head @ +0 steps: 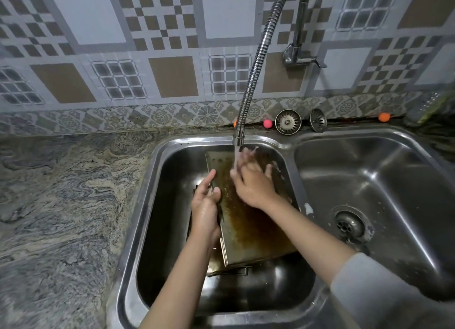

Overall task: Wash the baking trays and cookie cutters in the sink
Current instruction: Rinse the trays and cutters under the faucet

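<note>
A stained, brownish metal baking tray (256, 227) stands tilted in the left sink basin (157, 205). My left hand (205, 205) grips its left edge, thumb over the rim. My right hand (253, 180) lies flat on the tray's upper face with fingers spread, blurred, right under the water running from the flexible tap hose (256, 65). Beneath the tray lies another dark tray or rack (229, 270), mostly hidden. No cookie cutters show.
The right sink basin (384, 180) has an open drain (349, 224). Two metal strainer plugs (288, 121) lean against the back ledge beside small pink and orange balls (267, 123). A marbled stone counter (64, 193) lies to the left.
</note>
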Motion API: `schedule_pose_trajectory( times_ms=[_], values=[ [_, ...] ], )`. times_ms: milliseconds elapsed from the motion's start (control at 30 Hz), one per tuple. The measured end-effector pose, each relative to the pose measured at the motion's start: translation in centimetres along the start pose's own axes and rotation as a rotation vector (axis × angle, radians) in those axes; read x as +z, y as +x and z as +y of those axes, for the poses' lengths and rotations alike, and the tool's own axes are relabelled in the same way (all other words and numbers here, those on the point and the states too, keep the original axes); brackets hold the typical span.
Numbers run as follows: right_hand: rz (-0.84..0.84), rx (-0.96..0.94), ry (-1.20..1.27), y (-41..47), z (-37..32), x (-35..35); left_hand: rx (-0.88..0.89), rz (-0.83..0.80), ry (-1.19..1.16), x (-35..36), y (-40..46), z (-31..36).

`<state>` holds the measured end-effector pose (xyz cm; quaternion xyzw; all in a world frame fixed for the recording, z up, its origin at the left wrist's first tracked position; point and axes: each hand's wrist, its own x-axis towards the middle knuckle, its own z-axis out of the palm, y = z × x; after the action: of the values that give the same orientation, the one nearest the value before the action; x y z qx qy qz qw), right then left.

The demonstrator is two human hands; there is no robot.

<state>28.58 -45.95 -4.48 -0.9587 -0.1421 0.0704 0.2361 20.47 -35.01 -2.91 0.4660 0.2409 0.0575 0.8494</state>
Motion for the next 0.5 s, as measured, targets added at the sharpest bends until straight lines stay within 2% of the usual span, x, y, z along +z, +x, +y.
schedule_pose_trajectory(
  times_ms=[100,200,267,433,500],
  values=[
    [0.022,-0.252,0.066,-3.9,-2.3,1.7,0.071,0.055,-0.024,-0.1,1.5,1.4],
    [0.021,-0.348,0.083,-6.8,-1.1,2.7,0.12,0.074,-0.056,-1.2,3.0,3.3],
    [0.027,-0.316,0.053,-6.3,0.9,2.2,0.124,0.075,-0.101,-1.6,3.5,3.8],
    [0.134,0.024,-0.017,-2.2,1.0,-0.2,0.088,0.037,-0.16,-0.3,2.6,2.5],
    [0.177,-0.046,-0.005,-2.5,-1.5,0.2,0.102,0.002,-0.142,0.8,2.2,1.9]
  ],
)
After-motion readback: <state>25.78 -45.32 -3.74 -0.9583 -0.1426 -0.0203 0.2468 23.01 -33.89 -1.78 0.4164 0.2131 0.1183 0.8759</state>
